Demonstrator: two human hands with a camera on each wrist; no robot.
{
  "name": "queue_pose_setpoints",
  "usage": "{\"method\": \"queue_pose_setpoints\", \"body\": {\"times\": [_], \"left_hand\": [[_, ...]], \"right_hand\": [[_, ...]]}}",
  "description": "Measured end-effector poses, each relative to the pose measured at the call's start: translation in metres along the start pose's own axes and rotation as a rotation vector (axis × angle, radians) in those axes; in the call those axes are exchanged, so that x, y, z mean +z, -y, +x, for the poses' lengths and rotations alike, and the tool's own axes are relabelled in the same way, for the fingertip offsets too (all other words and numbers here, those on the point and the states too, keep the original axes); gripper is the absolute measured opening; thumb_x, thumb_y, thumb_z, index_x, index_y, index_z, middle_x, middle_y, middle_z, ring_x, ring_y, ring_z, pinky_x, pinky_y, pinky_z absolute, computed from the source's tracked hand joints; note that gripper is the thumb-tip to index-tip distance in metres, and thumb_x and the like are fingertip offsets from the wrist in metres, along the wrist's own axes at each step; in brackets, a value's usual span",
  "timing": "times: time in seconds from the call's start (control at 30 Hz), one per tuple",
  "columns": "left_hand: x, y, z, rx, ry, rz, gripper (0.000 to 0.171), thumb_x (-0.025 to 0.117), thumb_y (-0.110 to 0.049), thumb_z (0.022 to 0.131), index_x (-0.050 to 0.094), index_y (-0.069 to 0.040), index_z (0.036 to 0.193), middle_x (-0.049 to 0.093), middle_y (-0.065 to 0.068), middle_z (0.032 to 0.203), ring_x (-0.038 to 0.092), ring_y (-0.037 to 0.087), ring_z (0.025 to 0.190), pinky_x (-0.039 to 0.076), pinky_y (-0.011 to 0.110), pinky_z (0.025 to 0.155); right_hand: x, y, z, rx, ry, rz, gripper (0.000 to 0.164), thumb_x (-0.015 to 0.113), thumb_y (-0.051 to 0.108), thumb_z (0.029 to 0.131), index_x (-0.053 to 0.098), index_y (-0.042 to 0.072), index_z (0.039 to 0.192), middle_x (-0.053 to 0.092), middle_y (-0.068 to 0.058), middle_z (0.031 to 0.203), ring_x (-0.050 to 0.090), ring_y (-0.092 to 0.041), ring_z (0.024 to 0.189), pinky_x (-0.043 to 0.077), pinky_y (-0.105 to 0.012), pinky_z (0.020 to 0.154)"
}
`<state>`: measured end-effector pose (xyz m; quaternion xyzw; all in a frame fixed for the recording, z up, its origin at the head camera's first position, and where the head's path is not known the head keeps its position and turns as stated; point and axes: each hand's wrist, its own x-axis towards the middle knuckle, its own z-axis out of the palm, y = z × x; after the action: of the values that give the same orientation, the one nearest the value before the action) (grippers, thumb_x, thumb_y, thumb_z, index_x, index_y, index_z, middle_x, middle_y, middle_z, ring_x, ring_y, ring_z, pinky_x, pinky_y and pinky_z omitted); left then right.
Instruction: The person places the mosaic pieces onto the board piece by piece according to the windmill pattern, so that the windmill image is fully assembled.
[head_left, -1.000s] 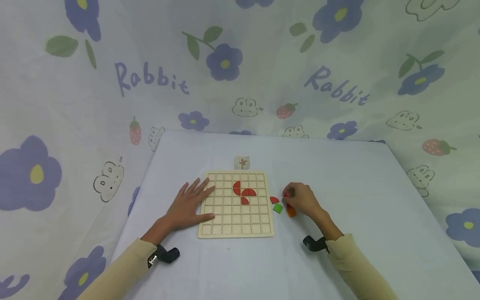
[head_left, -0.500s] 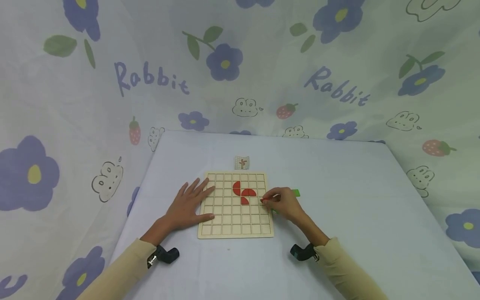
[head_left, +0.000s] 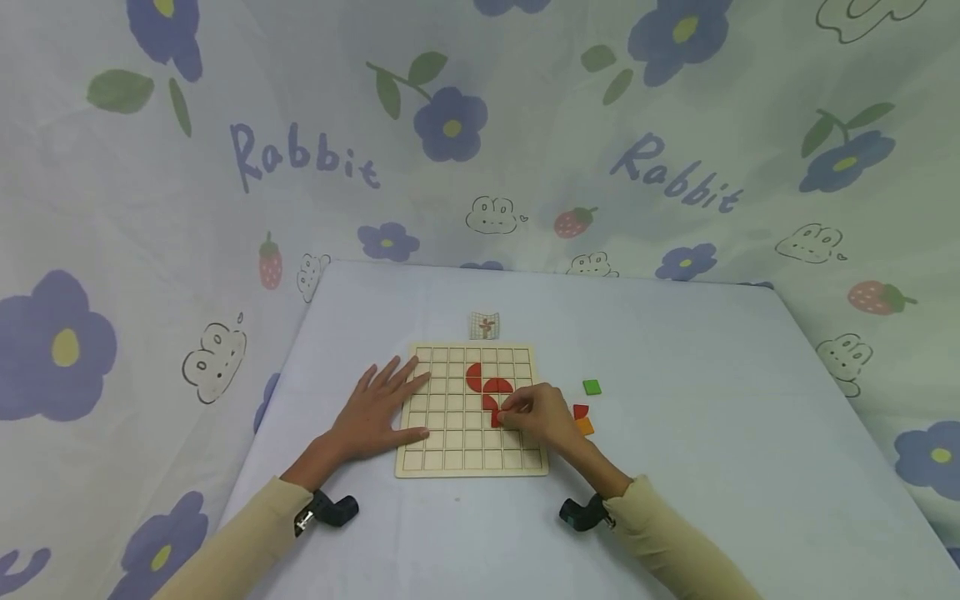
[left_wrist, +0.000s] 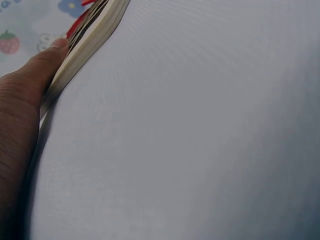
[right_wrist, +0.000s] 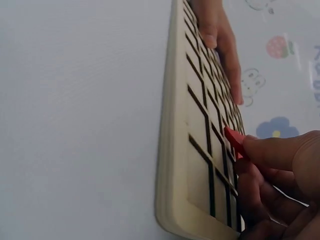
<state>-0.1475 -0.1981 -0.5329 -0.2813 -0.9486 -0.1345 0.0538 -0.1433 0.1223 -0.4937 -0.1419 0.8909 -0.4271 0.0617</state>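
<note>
A square wooden grid board [head_left: 450, 417] lies on the white table. Red quarter-circle tiles [head_left: 498, 386] fill several of its cells. Over a cell just below them, my right hand [head_left: 542, 414] pinches a red tile [right_wrist: 235, 140] between thumb and fingers. That tile stands tilted against the grid in the right wrist view; its full outline is partly hidden by the fingers. My left hand [head_left: 377, 411] rests with spread fingers on the board's left edge. Its thumb [left_wrist: 46, 60] lies along the board's rim in the left wrist view.
Right of the board lie a green tile [head_left: 592, 387], a red tile [head_left: 581, 411] and an orange tile [head_left: 584, 427]. Behind it stands a small pattern card [head_left: 484, 326] with a pinwheel picture. A printed cloth [head_left: 450, 192] hangs around the table.
From the loose tiles at the right, my right hand has moved left onto the board with a red tile. The green tile farther right has come into sight. My left hand stays put.
</note>
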Motion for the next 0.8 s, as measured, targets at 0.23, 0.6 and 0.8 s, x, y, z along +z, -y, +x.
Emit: {"method": "queue_pose_setpoints", "body": {"times": [0.23, 0.6, 0.8], "left_hand": [[0.002, 0.001, -0.001, -0.003, 0.005, -0.002, 0.094, 0.047, -0.081, 0.082, 0.032, -0.023, 0.155, 0.019, 0.005, 0.163, 0.010, 0.032, 0.148, 0.006, 0.057, 0.116], [0.004, 0.002, -0.001, -0.003, 0.002, 0.003, 0.095, 0.047, -0.081, 0.082, 0.031, -0.024, 0.156, 0.017, 0.005, 0.163, 0.010, 0.033, 0.148, 0.006, 0.058, 0.115], [0.002, 0.001, 0.001, 0.014, -0.015, 0.011, 0.094, 0.048, -0.080, 0.082, 0.033, -0.023, 0.155, 0.020, 0.006, 0.162, 0.013, 0.034, 0.148, 0.008, 0.058, 0.115]], "right_hand": [[0.006, -0.001, -0.001, -0.092, -0.034, -0.087, 0.008, 0.081, 0.021, 0.083, 0.075, 0.016, 0.081, 0.062, 0.013, 0.068, 0.053, -0.006, 0.058, 0.044, -0.023, 0.049], [0.009, -0.001, 0.001, -0.197, 0.009, -0.231, 0.014, 0.081, 0.021, 0.083, 0.078, 0.014, 0.094, 0.061, 0.013, 0.076, 0.053, -0.004, 0.065, 0.046, -0.022, 0.055], [0.007, 0.009, 0.005, -0.232, 0.011, -0.436, 0.011, 0.082, 0.024, 0.082, 0.080, 0.019, 0.091, 0.059, 0.014, 0.074, 0.051, -0.004, 0.064, 0.043, -0.021, 0.052]]}}
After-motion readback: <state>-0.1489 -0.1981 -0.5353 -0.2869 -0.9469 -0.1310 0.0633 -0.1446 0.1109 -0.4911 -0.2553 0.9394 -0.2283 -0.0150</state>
